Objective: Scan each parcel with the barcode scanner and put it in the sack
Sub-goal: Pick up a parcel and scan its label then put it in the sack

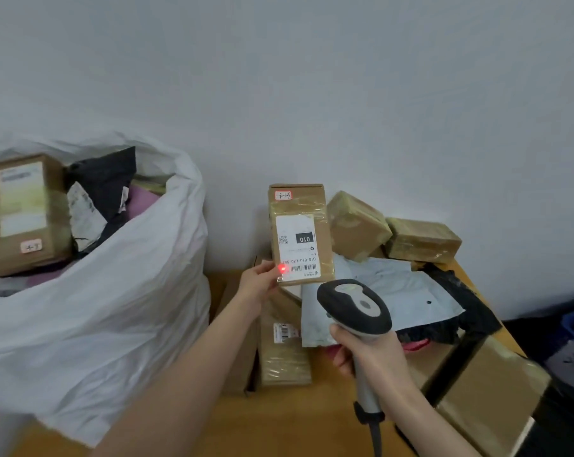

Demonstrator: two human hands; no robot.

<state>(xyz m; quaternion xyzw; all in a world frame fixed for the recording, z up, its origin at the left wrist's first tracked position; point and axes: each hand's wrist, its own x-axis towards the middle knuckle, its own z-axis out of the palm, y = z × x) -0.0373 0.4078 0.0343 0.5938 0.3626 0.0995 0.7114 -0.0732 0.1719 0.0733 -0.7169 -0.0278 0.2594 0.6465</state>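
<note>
Left hand: pinches the lower left corner of the cardboard parcel, thumb on the labelled face, the other fingers hidden behind the box. The parcel is held upright, raised above the pile on the table, with its labelled face toward the camera.

The white shipping label reads upside down, with the barcode along its lower edge. A red scanner dot lies on the label at the left end of the barcode, just beside the thumb tip. A small red-bordered sticker sits near the parcel's top edge.

Right hand: fingers wrapped firmly round the handle of the barcode scanner. The black and grey scanner head is aimed up at the parcel, just below its lower edge and not touching it. The scanner cable leaves the base of the handle and runs off the bottom of the view.

The white sack stands to the left of the held parcel, mouth open and well filled. In it lie a labelled brown box and, beside that, a black poly mailer.

On the wooden table, under the held parcel, a flat taped box lies with a small label showing. A grey poly mailer lies to its right, partly over it. Behind, against the wall, are two tape-wrapped boxes and, touching each other. A large carton occupies the table's right-hand corner
</note>
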